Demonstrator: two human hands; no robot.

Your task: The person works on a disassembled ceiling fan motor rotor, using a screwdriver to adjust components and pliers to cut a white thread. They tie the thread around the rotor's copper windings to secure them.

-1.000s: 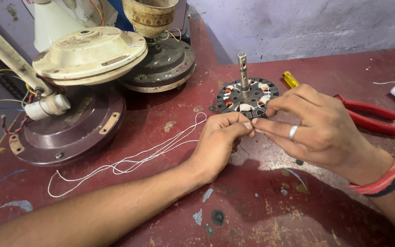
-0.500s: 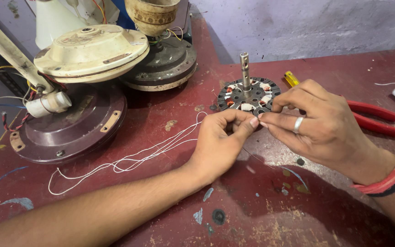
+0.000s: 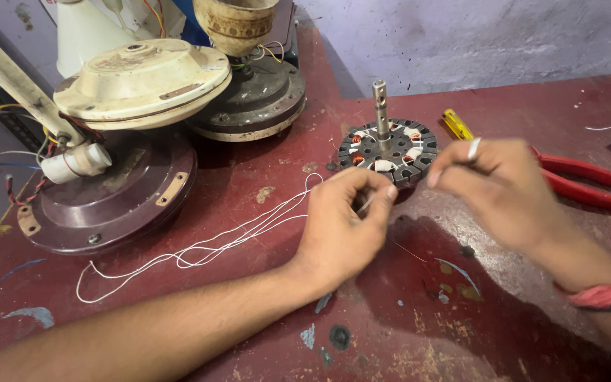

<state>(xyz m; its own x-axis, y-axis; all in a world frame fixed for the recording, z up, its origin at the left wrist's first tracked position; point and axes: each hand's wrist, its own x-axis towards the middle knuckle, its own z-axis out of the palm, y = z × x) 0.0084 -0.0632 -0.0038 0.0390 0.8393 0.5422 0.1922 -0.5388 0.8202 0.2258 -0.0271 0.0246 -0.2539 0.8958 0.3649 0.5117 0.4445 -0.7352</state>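
Thread pinched beside the fan stator

Fingers of the left hand [image 3: 344,226] close thumb against forefinger on the near end of a thin white thread [image 3: 213,244], the pinch sitting just short of the round dark stator with copper windings and an upright steel shaft [image 3: 389,150]. From that pinch the thread trails away to the hand's left, its long run lying in loose doubled strands across the worn red table [image 3: 404,332] and ending in a loop well out past the forearm. A short pale bit shows at the fingertips, pointing toward the stator; whether it reaches the windings cannot be told.

The right hand [image 3: 496,187], blurred, wearing a ring and a red wristband, hovers just to the right of the left one, fingers curled as if nipping something fine. What it holds, if anything, is too blurred to tell. It is apart from the left hand, with the stator's near rim between and just beyond them. Both hands are close to the stator; the left is the one gripping the thread.

Beyond the right hand lie red-handled pliers [image 3: 578,180] and a yellow-handled tool [image 3: 456,124]. Far left of the left hand stand a cream fan motor cover [image 3: 139,81] over a maroon fan housing [image 3: 107,205].
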